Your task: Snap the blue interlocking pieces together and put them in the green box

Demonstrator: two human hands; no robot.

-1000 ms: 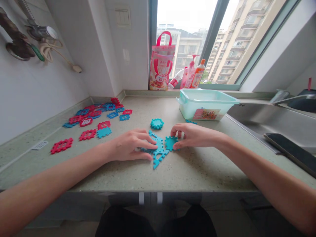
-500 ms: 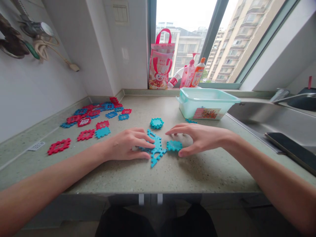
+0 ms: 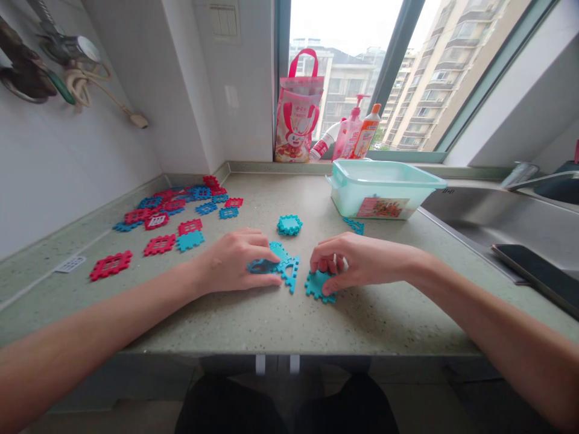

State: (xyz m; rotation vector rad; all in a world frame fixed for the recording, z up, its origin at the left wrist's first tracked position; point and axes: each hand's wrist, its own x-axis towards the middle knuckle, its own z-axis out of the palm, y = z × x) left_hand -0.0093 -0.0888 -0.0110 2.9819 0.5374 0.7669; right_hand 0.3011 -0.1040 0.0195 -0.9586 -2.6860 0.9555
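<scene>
Flat plastic interlocking tiles with toothed edges lie on the counter. My left hand (image 3: 237,262) has its thumb and fingers closed at the left side of a joined set of turquoise tiles (image 3: 283,259), with a triangular frame at its near right corner; part of the set hides under the fingers. To its right, a solid turquoise tile (image 3: 316,284) lies apart from the set. The thumb of my right hand (image 3: 350,262) presses on this tile, fingers curled at its far edge. A small stack of turquoise tiles (image 3: 289,225) rests just beyond both hands.
Red and blue window tiles (image 3: 174,205) are heaped at the left, with a red tile (image 3: 111,265) nearer me. A pale green tub (image 3: 348,196) stands at the back right, a turquoise frame piece (image 3: 354,226) before it. Beyond are a sink (image 3: 470,211) and a phone (image 3: 538,277).
My right hand has come down onto the solid turquoise tile, which is now turned and nearer me. The joined set has rotated under my left hand, its triangular frame swinging right.
</scene>
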